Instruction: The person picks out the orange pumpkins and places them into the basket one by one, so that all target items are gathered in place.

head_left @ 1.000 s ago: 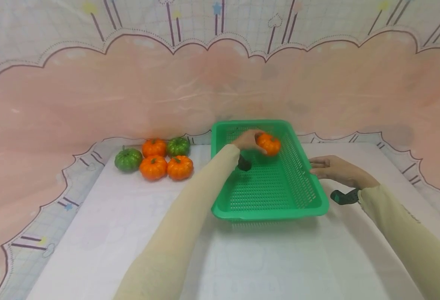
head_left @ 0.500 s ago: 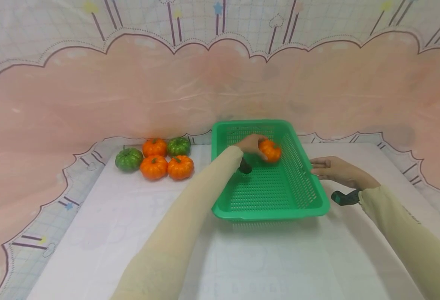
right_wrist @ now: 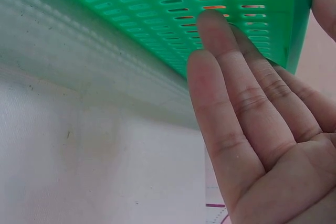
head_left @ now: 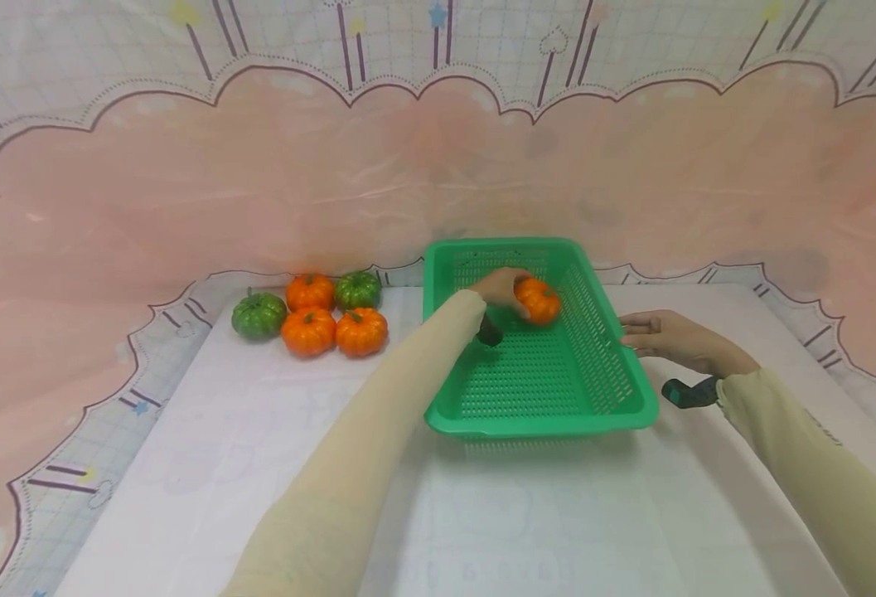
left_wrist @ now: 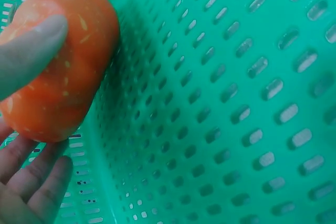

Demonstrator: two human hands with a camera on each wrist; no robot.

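In the head view, my left hand reaches inside the green plastic basket and holds a small orange pumpkin near its right wall. The left wrist view shows the thumb across the pumpkin and the other fingers under it. Outside the basket, my right hand is at the right side, with its fingers stretched out. Their tips touch or nearly touch the perforated wall in the right wrist view, and the thumb is near the rim.
Left of the basket, two green pumpkins and several orange pumpkins stand grouped on the white tabletop. Behind them rises a pink patterned cloth backdrop.
The left hand and its pumpkin have shifted slightly right and nearer within the basket, mostly in the first half second. The right hand stays at the basket's side.
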